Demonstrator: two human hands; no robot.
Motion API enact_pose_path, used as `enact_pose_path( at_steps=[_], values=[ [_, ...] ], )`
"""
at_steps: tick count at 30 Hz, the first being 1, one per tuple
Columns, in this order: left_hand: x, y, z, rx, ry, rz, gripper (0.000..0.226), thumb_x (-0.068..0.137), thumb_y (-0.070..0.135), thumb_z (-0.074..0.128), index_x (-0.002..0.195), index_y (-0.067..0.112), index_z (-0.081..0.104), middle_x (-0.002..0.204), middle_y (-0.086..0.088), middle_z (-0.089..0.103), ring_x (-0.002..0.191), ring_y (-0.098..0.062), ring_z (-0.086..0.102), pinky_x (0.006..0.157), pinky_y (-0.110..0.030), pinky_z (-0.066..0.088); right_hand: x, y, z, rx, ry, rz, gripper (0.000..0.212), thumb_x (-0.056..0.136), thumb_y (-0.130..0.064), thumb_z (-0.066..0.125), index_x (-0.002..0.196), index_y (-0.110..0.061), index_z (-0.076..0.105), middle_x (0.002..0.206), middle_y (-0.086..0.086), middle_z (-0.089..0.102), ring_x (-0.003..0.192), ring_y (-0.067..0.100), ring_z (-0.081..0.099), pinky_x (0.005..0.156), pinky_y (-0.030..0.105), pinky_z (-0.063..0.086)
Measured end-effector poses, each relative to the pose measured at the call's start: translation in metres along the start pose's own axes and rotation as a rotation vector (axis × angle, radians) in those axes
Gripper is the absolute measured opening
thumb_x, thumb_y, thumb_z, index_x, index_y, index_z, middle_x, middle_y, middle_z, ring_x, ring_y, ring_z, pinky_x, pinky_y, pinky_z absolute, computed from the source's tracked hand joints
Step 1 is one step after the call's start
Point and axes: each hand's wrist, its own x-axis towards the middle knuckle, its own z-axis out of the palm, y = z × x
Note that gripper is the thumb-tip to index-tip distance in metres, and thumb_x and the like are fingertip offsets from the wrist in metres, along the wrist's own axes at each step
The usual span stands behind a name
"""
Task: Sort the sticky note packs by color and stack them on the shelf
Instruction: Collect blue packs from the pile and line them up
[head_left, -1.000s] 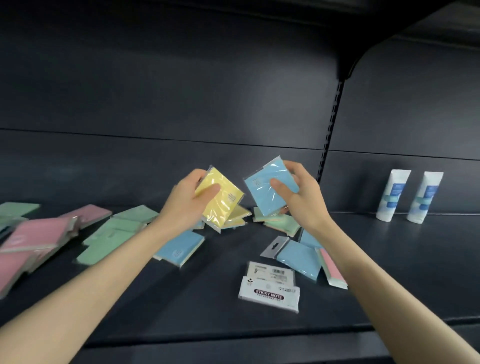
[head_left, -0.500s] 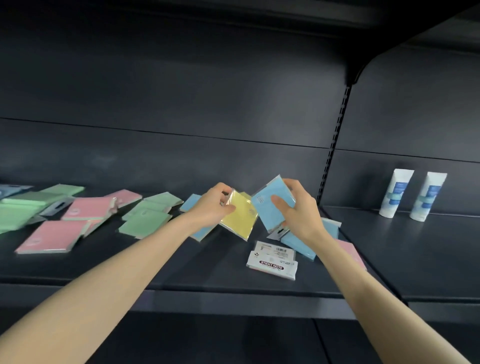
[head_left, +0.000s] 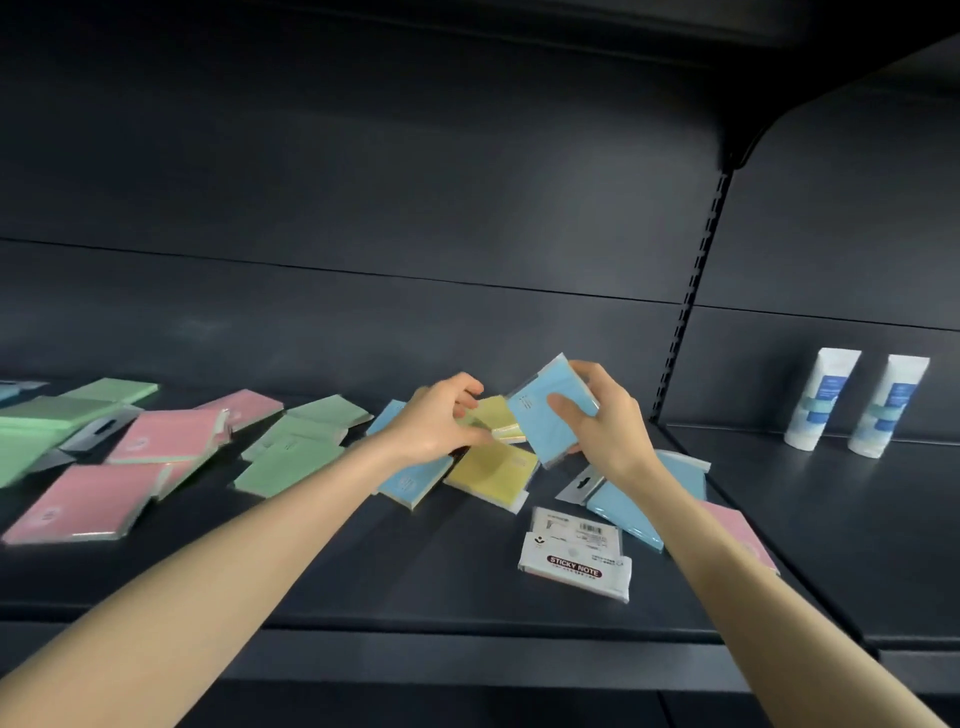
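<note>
My right hand (head_left: 610, 428) grips a blue sticky note pack (head_left: 545, 415), tilted, above the dark shelf (head_left: 415, 577). My left hand (head_left: 436, 421) hovers with loosely curled fingers over two yellow packs: one (head_left: 493, 475) lies flat on the shelf just below it, the other (head_left: 501, 415) sits behind at its fingertips. Another blue pack (head_left: 410, 480) lies partly under my left wrist. A blue pack with a grey hanger tab (head_left: 623, 506) and a pink pack (head_left: 737, 530) lie beneath my right forearm.
Green packs (head_left: 291, 452) and pink packs (head_left: 161, 436) are spread over the left of the shelf. A white pack labelled STICKY NOTE (head_left: 576, 558) lies near the front edge. Two white tubes (head_left: 821, 400) stand on the neighbouring shelf, past a slotted upright (head_left: 685, 291).
My left hand lowered the yellow pack onto the shelf and let it go. My right hand kept the blue pack and stayed about where it was. The camera view shifted left.
</note>
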Motion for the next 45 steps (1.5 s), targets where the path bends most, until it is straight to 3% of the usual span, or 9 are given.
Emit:
enact_pose_path(
  at_steps=[3, 6, 9, 16, 22, 26, 32, 41, 45],
  values=[
    [-0.013, 0.008, -0.027, -0.188, -0.053, 0.002, 0.067, 0.074, 0.023, 0.08, 0.132, 0.018, 0.047, 0.118, 0.002, 0.06, 0.101, -0.01, 0.061, 0.085, -0.025, 0.051, 0.003, -0.014, 0.014, 0.076, -0.054, -0.036, 0.031, 0.092, -0.016, 0.057, 0.123, -0.02, 0.053, 0.101, -0.005, 0.062, 0.086, 0.014, 0.062, 0.053, 0.021, 0.054],
    [-0.027, 0.008, -0.047, -0.247, -0.019, -0.013, 0.057, 0.081, 0.023, 0.074, 0.131, 0.019, 0.047, 0.11, 0.004, 0.063, 0.094, -0.009, 0.065, 0.08, -0.026, 0.054, 0.003, -0.027, 0.035, 0.126, -0.153, -0.06, 0.032, 0.092, -0.017, 0.059, 0.124, -0.021, 0.053, 0.1, -0.009, 0.062, 0.081, 0.011, 0.063, 0.052, 0.019, 0.052],
    [-0.038, -0.006, -0.057, -0.209, 0.033, -0.045, 0.046, 0.083, 0.016, 0.071, 0.125, 0.015, 0.053, 0.096, 0.002, 0.065, 0.082, -0.019, 0.066, 0.08, -0.035, 0.054, 0.001, -0.034, 0.061, 0.154, -0.221, -0.047, 0.032, 0.09, -0.02, 0.063, 0.121, -0.02, 0.056, 0.095, -0.012, 0.064, 0.086, 0.016, 0.066, 0.062, 0.031, 0.058],
    [-0.048, -0.056, -0.074, 0.029, -0.017, -0.068, 0.035, 0.08, 0.021, 0.073, 0.113, 0.015, 0.059, 0.085, 0.001, 0.072, 0.082, -0.013, 0.063, 0.076, -0.026, 0.044, 0.004, -0.036, 0.113, -0.113, -0.276, 0.06, 0.034, 0.082, -0.032, 0.071, 0.102, -0.014, 0.05, 0.088, -0.003, 0.055, 0.08, 0.014, 0.053, 0.061, 0.022, 0.041],
    [-0.038, -0.074, -0.076, 0.348, -0.093, 0.002, 0.038, 0.08, 0.031, 0.071, 0.114, 0.021, 0.056, 0.091, 0.009, 0.069, 0.093, -0.012, 0.056, 0.072, -0.025, 0.039, 0.008, -0.027, 0.131, -0.428, -0.31, 0.053, 0.037, 0.087, -0.033, 0.063, 0.119, -0.016, 0.06, 0.117, 0.006, 0.056, 0.117, 0.022, 0.043, 0.099, 0.032, 0.036],
    [-0.024, -0.067, -0.073, 0.394, -0.083, 0.101, 0.036, 0.083, 0.034, 0.066, 0.115, 0.023, 0.056, 0.11, 0.006, 0.06, 0.107, -0.016, 0.055, 0.093, -0.035, 0.042, 0.005, -0.025, 0.111, -0.488, -0.263, 0.091, 0.039, 0.086, -0.03, 0.063, 0.123, -0.016, 0.06, 0.131, 0.007, 0.051, 0.126, 0.028, 0.041, 0.105, 0.035, 0.033],
    [-0.001, -0.028, -0.042, 0.257, -0.156, 0.28, 0.03, 0.085, 0.037, 0.063, 0.113, 0.025, 0.058, 0.108, 0.009, 0.06, 0.109, -0.017, 0.055, 0.095, -0.042, 0.044, 0.0, -0.017, 0.04, -0.597, -0.135, 0.128, 0.035, 0.088, -0.025, 0.062, 0.122, -0.014, 0.06, 0.133, 0.008, 0.052, 0.124, 0.027, 0.046, 0.096, 0.026, 0.032],
    [-0.014, 0.038, 0.03, 0.206, -0.314, 0.351, 0.043, 0.084, 0.04, 0.066, 0.123, 0.022, 0.056, 0.12, 0.005, 0.058, 0.112, -0.011, 0.052, 0.096, -0.028, 0.042, -0.03, 0.028, -0.047, -0.644, -0.171, 0.221, 0.035, 0.088, -0.031, 0.063, 0.12, -0.017, 0.059, 0.132, 0.003, 0.053, 0.125, 0.023, 0.044, 0.096, 0.029, 0.035],
    [-0.03, 0.053, 0.055, 0.184, -0.424, 0.268, 0.057, 0.076, 0.054, 0.07, 0.124, 0.027, 0.054, 0.122, 0.015, 0.055, 0.114, -0.003, 0.05, 0.096, -0.022, 0.04, -0.042, 0.046, -0.071, -0.586, -0.27, 0.183, 0.037, 0.086, -0.03, 0.065, 0.12, -0.015, 0.059, 0.122, -0.003, 0.056, 0.119, 0.017, 0.047, 0.084, 0.018, 0.031]
  ],
)
